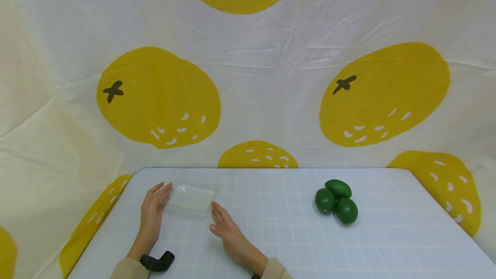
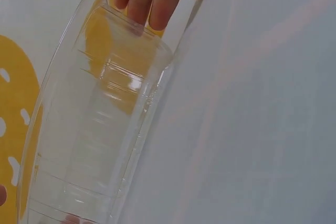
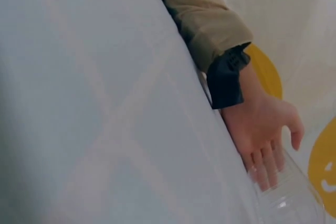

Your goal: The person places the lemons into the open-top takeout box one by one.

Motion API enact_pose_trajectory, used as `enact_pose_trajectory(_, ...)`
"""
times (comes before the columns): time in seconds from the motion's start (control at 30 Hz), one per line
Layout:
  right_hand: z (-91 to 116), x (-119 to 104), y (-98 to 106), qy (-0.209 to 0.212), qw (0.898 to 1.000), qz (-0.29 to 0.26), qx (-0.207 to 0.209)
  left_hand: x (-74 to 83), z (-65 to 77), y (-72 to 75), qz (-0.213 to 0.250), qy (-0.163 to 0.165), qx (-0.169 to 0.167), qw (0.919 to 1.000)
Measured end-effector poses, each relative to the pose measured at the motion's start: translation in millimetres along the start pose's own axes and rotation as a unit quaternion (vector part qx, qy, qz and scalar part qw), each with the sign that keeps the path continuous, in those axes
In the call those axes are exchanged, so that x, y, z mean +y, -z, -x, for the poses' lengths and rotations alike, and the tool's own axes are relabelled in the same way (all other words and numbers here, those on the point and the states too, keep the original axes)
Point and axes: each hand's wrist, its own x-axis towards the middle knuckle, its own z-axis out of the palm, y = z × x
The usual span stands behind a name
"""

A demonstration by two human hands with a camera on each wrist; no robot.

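clear tray (image 1: 191, 197): on surface (image 1: 279, 236), between hands | left hand (image 1: 153, 210): touching tray's left end, grip wide, fingers straight | right hand (image 1: 229, 232): touching tray's right end, same wide grip | green fruits (image 1: 341, 205): right of tray, well apart

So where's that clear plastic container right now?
In the head view, the clear plastic container sits left of centre on the table, between the left hand and the right hand.

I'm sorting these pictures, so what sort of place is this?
Probably a staged filming spot: a printed sheet hangs behind the table, and there's a black wrist device.
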Motion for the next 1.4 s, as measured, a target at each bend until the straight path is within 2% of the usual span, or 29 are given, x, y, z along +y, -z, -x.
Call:
enact_pose_trajectory(0.2,7,-5,4,0.014,1.0,-0.004,-0.01,-2.4,1.5,-3.9,-0.016,-0.008,-0.025,0.9995)
enact_pose_trajectory(0.5,18,-8,14,0.019,1.0,0.001,-0.024,-1.9,6.9,-16.9,-0.033,0.002,-0.035,0.9988)
enact_pose_trajectory(0.6,22,-7,18,0.019,1.0,0.008,-0.024,-1.1,9.2,-22.1,-0.016,0.016,-0.047,0.9986)
enact_pose_trajectory(0.73,30,-9,24,0.004,1.0,0.007,-0.025,-2.0,12.5,-30.0,0.039,0.029,-0.065,0.9967)
enact_pose_trajectory(0.83,37,-11,28,-0.007,1.0,0.0,-0.025,-3.7,15.3,-36.7,0.054,0.033,-0.072,0.9954)
enact_pose_trajectory(1.03,50,-17,34,-0.01,0.999,-0.023,-0.027,-6.2,19.7,-51.3,0.038,0.044,-0.082,0.9949)
enact_pose_trajectory(1.23,62,-24,39,-0.008,0.998,-0.025,-0.052,-8.0,23.4,-66.7,0.042,0.028,-0.09,0.9946)
enact_pose_trajectory(1.4,73,-33,42,-0.025,0.998,-0.025,-0.051,-17.7,19.3,-79.6,-0.008,0.011,-0.091,0.9958)
